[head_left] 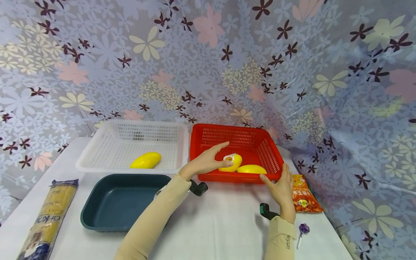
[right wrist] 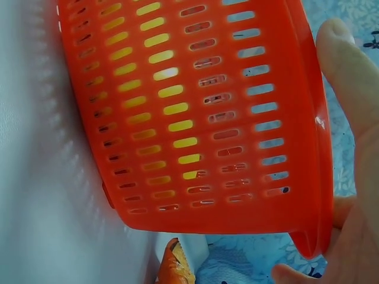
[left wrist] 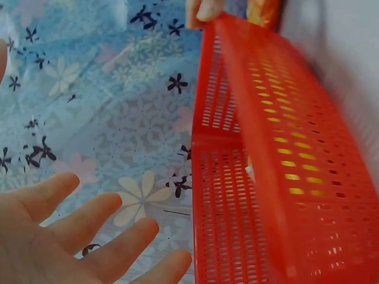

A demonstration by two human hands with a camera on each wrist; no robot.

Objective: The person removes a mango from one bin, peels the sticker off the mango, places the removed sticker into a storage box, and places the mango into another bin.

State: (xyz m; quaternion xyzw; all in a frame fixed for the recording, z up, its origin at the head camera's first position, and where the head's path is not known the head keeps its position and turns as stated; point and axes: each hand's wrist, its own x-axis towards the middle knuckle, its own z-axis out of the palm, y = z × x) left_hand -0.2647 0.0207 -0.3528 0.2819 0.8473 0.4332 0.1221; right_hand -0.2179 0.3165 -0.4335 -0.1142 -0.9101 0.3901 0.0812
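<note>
A red slotted plastic basket holds a yellow mango with a white sticker and another yellow mango near its front wall. My left hand is over the basket's front left part, fingers spread and grasping nothing; its thumb overlaps the stickered mango in the head view. At the front right corner, my right hand grips the basket's rim, thumb at the front side and fingers round the right side. The right wrist view shows that thumb along the rim, with yellow showing through the slots.
Left of the red basket stands a white basket with a yellow mango. In front is a dark teal tray. A pasta pack lies far left; an orange snack bag and a purple lollipop lie right.
</note>
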